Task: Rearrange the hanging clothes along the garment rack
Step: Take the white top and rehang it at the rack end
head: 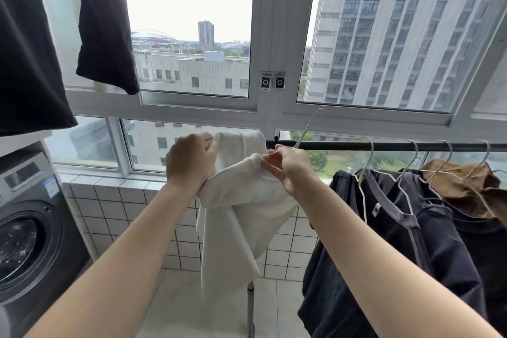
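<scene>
A white garment [241,211] hangs bunched between my hands at the left end of the black rack bar [389,146]. My left hand [189,162] grips its upper cloth. My right hand [290,170] pinches the garment's collar together with a thin wire hanger [310,126], whose hook sticks up above the bar, off it. To the right, dark shirts [397,230] and a brown garment [461,181] hang from wire hangers on the bar.
A washing machine [30,230] stands at the left. Black clothes [104,25] hang overhead at upper left. A tiled low wall [115,208] and large windows [192,22] lie ahead. The rack's upright post [250,310] stands on the pale floor below the white garment.
</scene>
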`<move>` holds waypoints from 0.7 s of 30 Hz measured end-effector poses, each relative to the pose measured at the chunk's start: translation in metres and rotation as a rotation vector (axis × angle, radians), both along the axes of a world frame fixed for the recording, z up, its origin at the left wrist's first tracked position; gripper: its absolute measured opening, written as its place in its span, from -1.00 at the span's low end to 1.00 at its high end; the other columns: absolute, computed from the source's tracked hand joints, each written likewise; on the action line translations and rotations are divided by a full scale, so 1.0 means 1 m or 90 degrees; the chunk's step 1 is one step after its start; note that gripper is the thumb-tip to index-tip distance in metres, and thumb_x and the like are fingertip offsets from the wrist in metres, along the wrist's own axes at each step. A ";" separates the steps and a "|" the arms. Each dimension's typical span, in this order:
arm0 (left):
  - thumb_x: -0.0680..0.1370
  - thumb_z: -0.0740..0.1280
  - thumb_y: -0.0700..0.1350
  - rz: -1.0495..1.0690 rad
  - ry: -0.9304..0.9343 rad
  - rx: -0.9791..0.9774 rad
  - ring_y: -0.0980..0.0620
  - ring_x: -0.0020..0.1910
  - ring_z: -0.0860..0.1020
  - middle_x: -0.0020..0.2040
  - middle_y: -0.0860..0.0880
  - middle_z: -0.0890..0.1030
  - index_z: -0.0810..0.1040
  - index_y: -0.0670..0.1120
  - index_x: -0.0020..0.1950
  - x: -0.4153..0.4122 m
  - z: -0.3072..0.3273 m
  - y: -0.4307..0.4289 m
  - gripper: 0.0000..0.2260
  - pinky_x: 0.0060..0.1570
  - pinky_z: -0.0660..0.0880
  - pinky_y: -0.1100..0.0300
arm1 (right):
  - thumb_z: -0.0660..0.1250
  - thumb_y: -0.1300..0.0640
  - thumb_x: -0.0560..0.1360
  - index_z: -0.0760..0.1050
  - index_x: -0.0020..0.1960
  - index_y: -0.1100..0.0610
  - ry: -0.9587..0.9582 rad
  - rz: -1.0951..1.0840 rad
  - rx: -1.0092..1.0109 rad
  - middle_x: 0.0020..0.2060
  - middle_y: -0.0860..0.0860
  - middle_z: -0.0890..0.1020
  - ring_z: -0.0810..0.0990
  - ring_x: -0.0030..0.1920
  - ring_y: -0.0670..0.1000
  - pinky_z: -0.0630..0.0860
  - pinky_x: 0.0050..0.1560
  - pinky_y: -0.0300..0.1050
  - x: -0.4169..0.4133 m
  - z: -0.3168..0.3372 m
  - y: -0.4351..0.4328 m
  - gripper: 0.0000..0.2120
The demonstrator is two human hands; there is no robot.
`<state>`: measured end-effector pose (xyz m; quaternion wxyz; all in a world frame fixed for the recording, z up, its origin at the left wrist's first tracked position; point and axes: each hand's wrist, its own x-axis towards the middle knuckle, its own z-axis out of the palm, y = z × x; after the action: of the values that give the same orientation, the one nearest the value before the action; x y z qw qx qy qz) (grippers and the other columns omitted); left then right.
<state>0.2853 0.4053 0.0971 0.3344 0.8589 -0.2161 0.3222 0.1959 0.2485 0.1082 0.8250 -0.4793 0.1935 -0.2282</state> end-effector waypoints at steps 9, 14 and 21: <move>0.53 0.24 -0.09 -0.032 0.061 -0.056 -0.08 -0.34 0.52 -0.32 -0.08 0.59 0.56 -0.14 -0.13 -0.065 -0.014 0.023 -0.83 -0.38 0.31 0.17 | 0.02 0.31 0.62 0.41 -0.14 0.19 0.075 0.045 -0.105 -0.37 0.06 0.42 0.44 -0.37 -0.02 0.54 -0.35 -0.14 -0.024 -0.007 -0.011 -0.75; 0.47 0.17 0.05 -0.089 0.166 -0.070 0.01 -0.40 0.44 -0.42 -0.01 0.49 0.40 -0.12 -0.28 -0.113 -0.023 0.022 -0.74 -0.42 0.26 0.16 | -0.06 0.33 0.59 0.42 -0.08 0.20 0.118 0.023 -0.192 -0.40 0.03 0.37 0.37 -0.40 -0.04 0.35 -0.40 -0.18 -0.030 -0.013 -0.021 -0.71; 0.37 0.15 0.06 -0.116 0.255 -0.142 0.09 -0.49 0.32 -0.57 0.07 0.35 0.24 -0.05 -0.45 -0.159 -0.044 0.023 -0.74 -0.43 0.23 0.13 | -0.02 0.36 0.61 0.45 0.11 0.40 0.075 0.026 -0.262 -0.40 0.08 0.37 0.36 -0.44 -0.05 0.39 -0.57 -0.38 -0.049 -0.016 -0.027 -0.71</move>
<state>0.1264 0.4279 0.0534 0.4910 0.8404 -0.1853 0.1354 0.1469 0.2211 0.0920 0.7017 -0.6539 0.1807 -0.2176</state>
